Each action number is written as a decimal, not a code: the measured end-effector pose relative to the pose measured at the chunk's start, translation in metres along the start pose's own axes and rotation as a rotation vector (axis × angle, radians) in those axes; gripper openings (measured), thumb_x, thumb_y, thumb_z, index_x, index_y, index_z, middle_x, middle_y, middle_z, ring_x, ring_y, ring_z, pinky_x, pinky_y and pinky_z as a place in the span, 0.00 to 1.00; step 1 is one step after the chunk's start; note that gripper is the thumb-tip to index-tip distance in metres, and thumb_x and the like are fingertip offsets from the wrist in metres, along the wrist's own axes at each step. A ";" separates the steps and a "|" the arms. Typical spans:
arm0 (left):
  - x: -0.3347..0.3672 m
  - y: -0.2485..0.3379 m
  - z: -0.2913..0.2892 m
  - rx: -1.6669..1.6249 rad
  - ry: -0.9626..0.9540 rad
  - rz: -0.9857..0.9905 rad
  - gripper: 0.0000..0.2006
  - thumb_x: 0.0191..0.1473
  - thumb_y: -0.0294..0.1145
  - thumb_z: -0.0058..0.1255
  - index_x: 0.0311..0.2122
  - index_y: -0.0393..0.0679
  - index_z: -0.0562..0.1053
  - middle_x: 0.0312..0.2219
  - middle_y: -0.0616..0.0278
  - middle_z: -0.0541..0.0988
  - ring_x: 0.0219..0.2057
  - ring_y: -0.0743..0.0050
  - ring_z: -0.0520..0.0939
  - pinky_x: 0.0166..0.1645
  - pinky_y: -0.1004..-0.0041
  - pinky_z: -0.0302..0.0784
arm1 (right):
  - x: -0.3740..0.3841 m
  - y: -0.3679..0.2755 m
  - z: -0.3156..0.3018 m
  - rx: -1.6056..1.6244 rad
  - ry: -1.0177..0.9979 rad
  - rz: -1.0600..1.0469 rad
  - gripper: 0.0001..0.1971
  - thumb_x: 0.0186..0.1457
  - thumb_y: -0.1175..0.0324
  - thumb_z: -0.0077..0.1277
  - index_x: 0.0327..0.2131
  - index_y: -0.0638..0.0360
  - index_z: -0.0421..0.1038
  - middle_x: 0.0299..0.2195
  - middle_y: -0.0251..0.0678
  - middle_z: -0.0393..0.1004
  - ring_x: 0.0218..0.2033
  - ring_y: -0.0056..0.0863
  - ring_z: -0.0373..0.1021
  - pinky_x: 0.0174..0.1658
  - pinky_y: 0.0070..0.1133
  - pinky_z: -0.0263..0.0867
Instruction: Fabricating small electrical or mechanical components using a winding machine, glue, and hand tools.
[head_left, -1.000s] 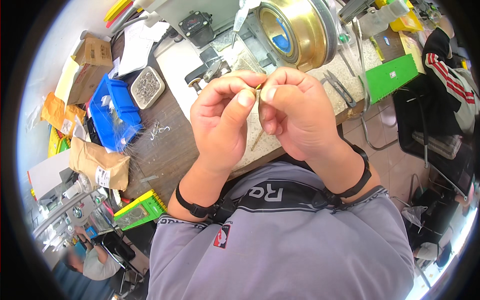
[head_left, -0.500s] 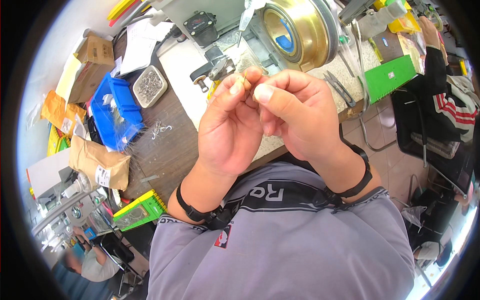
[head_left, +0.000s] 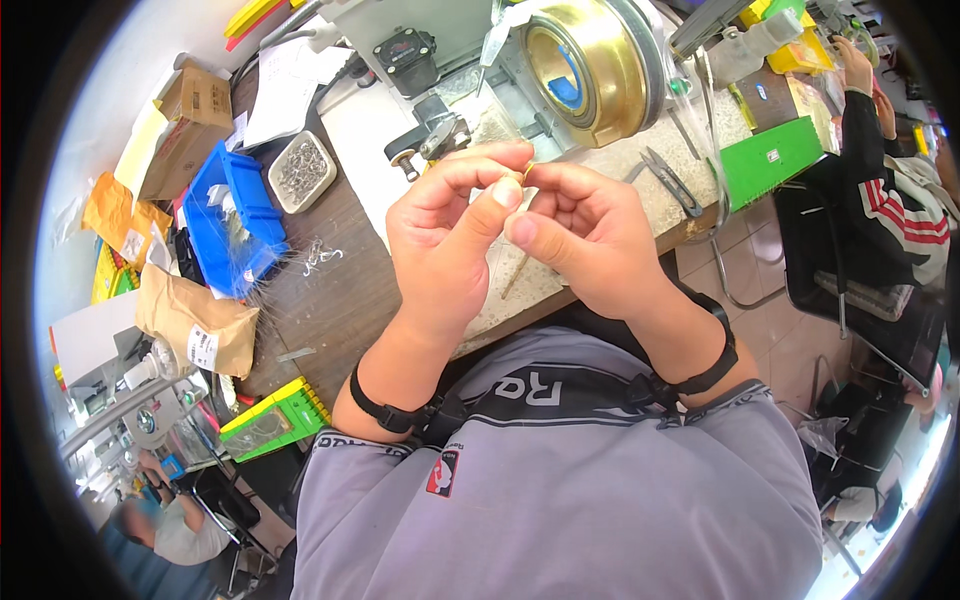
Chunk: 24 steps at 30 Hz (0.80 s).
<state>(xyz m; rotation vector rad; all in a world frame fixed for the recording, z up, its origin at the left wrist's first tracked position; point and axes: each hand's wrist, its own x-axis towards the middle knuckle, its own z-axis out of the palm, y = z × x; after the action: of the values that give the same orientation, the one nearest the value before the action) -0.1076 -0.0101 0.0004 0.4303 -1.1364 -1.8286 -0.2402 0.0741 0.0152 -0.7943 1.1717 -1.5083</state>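
Note:
My left hand and my right hand meet above the pale work board, fingertips nearly touching. Thumb and forefinger are pinched together on each hand. Between the fingertips shows a tiny thin yellowish piece, too small to name and mostly covered by the fingers. Both hands seem to grip it. Below the hands, a thin brownish stick shows against the board; whether it is held or lies there I cannot tell.
A machine with a brass-coloured wheel stands ahead. Cutting pliers lie to the right by a green tray. On the left are a white dish of small metal parts, a blue bin and a brown paper packet. Other people sit farther off.
My hands have lowered slightly and turned, with the fingertips now pointing toward each other. The yellowish piece has shifted to the right, and the thin stick has come into sight below the hands.

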 end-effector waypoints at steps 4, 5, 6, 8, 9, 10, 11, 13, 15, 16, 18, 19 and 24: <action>0.003 0.000 -0.004 0.118 -0.035 0.027 0.06 0.56 0.24 0.60 0.38 0.36 0.80 0.45 0.51 0.82 0.52 0.62 0.79 0.60 0.61 0.69 | 0.003 0.005 -0.006 0.045 -0.095 0.068 0.15 0.59 0.68 0.62 0.45 0.69 0.77 0.26 0.22 0.72 0.25 0.06 0.64 0.27 0.10 0.59; 0.004 0.000 -0.005 0.123 -0.039 0.035 0.06 0.56 0.24 0.60 0.38 0.36 0.80 0.45 0.51 0.82 0.52 0.62 0.79 0.60 0.61 0.69 | 0.003 0.005 -0.007 0.041 -0.100 0.060 0.15 0.59 0.68 0.62 0.45 0.69 0.77 0.26 0.22 0.72 0.25 0.06 0.64 0.27 0.10 0.59; 0.004 0.000 -0.006 0.132 -0.046 0.034 0.06 0.56 0.24 0.60 0.38 0.36 0.80 0.44 0.51 0.82 0.52 0.62 0.79 0.60 0.61 0.69 | 0.003 0.006 -0.007 0.042 -0.090 0.064 0.12 0.59 0.68 0.62 0.42 0.67 0.77 0.25 0.21 0.72 0.25 0.05 0.63 0.26 0.10 0.58; 0.005 0.000 -0.007 0.141 -0.053 0.034 0.06 0.56 0.24 0.60 0.38 0.36 0.80 0.44 0.51 0.82 0.52 0.62 0.79 0.60 0.61 0.69 | 0.002 0.005 -0.007 0.042 -0.080 0.068 0.10 0.59 0.68 0.62 0.39 0.66 0.78 0.25 0.20 0.72 0.24 0.05 0.63 0.26 0.10 0.57; 0.005 -0.001 -0.008 0.137 -0.056 0.035 0.06 0.56 0.24 0.60 0.38 0.36 0.80 0.44 0.51 0.82 0.52 0.62 0.79 0.60 0.61 0.70 | 0.001 0.004 -0.008 0.020 -0.069 0.073 0.09 0.59 0.69 0.62 0.37 0.65 0.77 0.25 0.20 0.72 0.24 0.05 0.62 0.26 0.10 0.57; 0.005 -0.002 -0.008 0.133 -0.058 0.036 0.06 0.56 0.24 0.60 0.38 0.36 0.80 0.44 0.51 0.82 0.52 0.63 0.79 0.60 0.62 0.70 | -0.001 0.004 -0.008 0.001 -0.057 0.076 0.07 0.60 0.69 0.61 0.36 0.65 0.77 0.25 0.20 0.72 0.24 0.05 0.62 0.26 0.10 0.56; 0.005 -0.003 -0.008 0.131 -0.059 0.036 0.06 0.56 0.24 0.60 0.38 0.36 0.80 0.44 0.51 0.82 0.52 0.63 0.79 0.60 0.62 0.70 | -0.003 0.003 -0.008 -0.003 -0.057 0.078 0.07 0.60 0.69 0.61 0.36 0.65 0.77 0.25 0.20 0.72 0.24 0.05 0.62 0.26 0.10 0.56; 0.005 -0.004 -0.009 0.156 -0.040 0.024 0.06 0.53 0.21 0.59 0.38 0.35 0.79 0.45 0.49 0.82 0.52 0.61 0.79 0.61 0.61 0.67 | -0.007 0.001 -0.008 -0.037 -0.062 0.063 0.06 0.60 0.70 0.60 0.34 0.64 0.77 0.25 0.20 0.72 0.24 0.05 0.62 0.26 0.10 0.56; 0.005 -0.004 -0.010 0.183 -0.040 0.025 0.07 0.53 0.21 0.59 0.38 0.35 0.79 0.45 0.49 0.82 0.52 0.61 0.79 0.60 0.62 0.68 | -0.010 0.000 -0.007 -0.057 -0.052 0.053 0.06 0.60 0.71 0.59 0.34 0.63 0.77 0.24 0.19 0.72 0.24 0.05 0.61 0.26 0.11 0.55; 0.004 -0.004 -0.011 0.198 -0.043 0.021 0.07 0.53 0.21 0.59 0.38 0.35 0.80 0.45 0.49 0.82 0.52 0.61 0.79 0.60 0.62 0.68 | -0.011 0.000 -0.007 -0.075 -0.038 0.036 0.05 0.60 0.71 0.59 0.34 0.63 0.77 0.24 0.19 0.72 0.24 0.05 0.61 0.26 0.12 0.55; 0.004 -0.004 -0.012 0.171 -0.037 0.007 0.07 0.53 0.20 0.59 0.39 0.35 0.80 0.45 0.49 0.82 0.52 0.61 0.79 0.60 0.62 0.68 | -0.012 0.001 -0.006 -0.231 0.001 -0.033 0.05 0.59 0.72 0.60 0.33 0.63 0.77 0.23 0.21 0.72 0.23 0.07 0.62 0.25 0.13 0.56; 0.004 -0.005 -0.012 0.145 -0.032 -0.008 0.07 0.53 0.20 0.59 0.39 0.35 0.80 0.45 0.49 0.82 0.52 0.61 0.80 0.59 0.62 0.69 | -0.012 0.002 -0.006 -0.388 0.044 -0.106 0.05 0.58 0.72 0.61 0.33 0.64 0.77 0.21 0.23 0.72 0.21 0.09 0.62 0.24 0.14 0.56; 0.003 -0.009 -0.011 0.109 -0.027 -0.002 0.08 0.53 0.19 0.58 0.40 0.35 0.80 0.45 0.48 0.82 0.51 0.61 0.80 0.59 0.63 0.69 | -0.010 0.007 -0.005 -0.843 0.035 -0.534 0.06 0.51 0.72 0.64 0.32 0.61 0.77 0.19 0.32 0.70 0.18 0.25 0.66 0.22 0.21 0.60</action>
<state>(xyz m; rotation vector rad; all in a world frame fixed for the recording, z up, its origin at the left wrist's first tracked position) -0.1058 -0.0172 -0.0123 0.4706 -1.2581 -1.7844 -0.2400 0.0852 0.0074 -1.7572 1.7407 -1.4100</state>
